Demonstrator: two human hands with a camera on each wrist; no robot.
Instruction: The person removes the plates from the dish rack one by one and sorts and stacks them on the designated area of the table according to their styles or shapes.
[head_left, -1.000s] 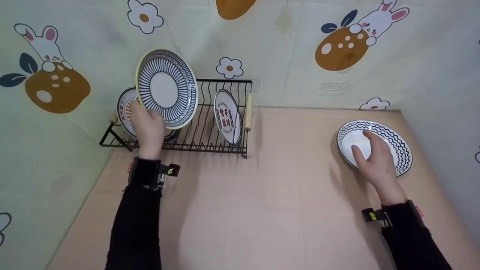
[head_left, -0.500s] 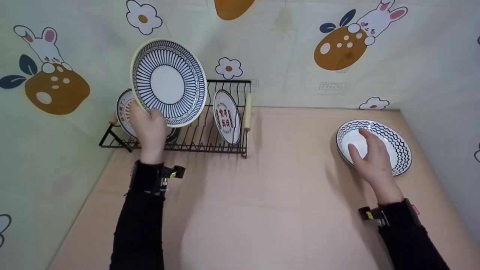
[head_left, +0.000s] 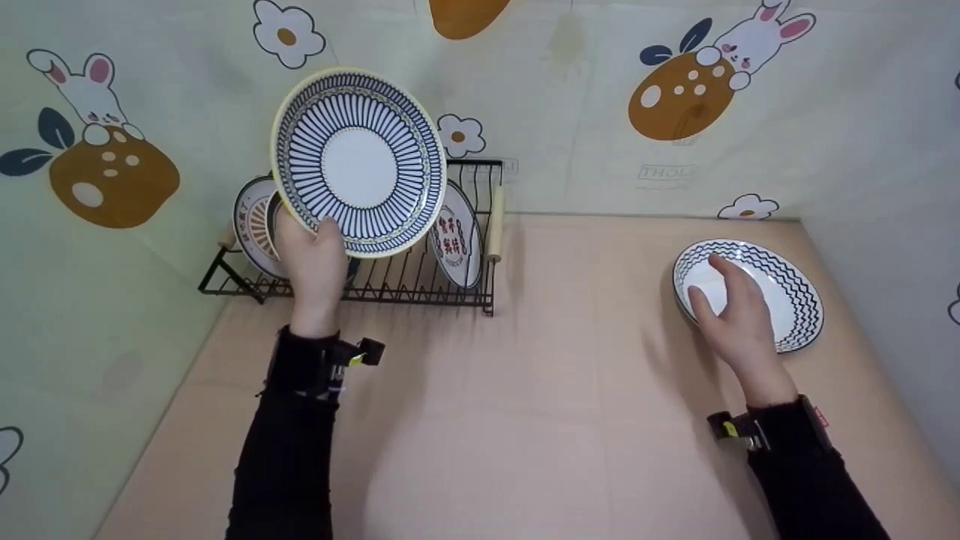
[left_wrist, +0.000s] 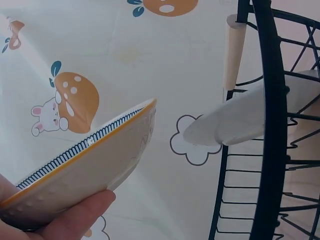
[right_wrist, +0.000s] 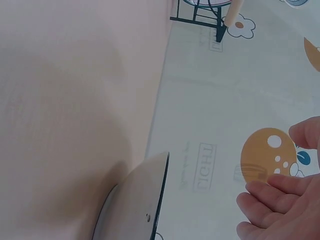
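Observation:
My left hand (head_left: 315,262) grips the lower rim of a yellow-edged plate with blue radial stripes (head_left: 358,160), held up tilted above the black wire dish rack (head_left: 405,281). The left wrist view shows that plate's underside (left_wrist: 85,170) with my fingers (left_wrist: 75,220) curled under it. My right hand (head_left: 735,315) hovers with relaxed fingers over the near edge of a plate with a blue zigzag rim (head_left: 780,289), which lies flat on the table at the right. In the right wrist view that plate's edge (right_wrist: 142,200) shows beside my fingers (right_wrist: 280,200).
Two more plates stand in the rack: one with red characters (head_left: 456,236) at its right end, one with an orange pattern (head_left: 253,225) at its left. Cartoon-patterned walls (head_left: 600,112) enclose the tan table (head_left: 525,390) on three sides.
My left hand has lifted the striped plate up and to the right, away from the rack. My right hand has drawn slightly back and left over the zigzag plate.

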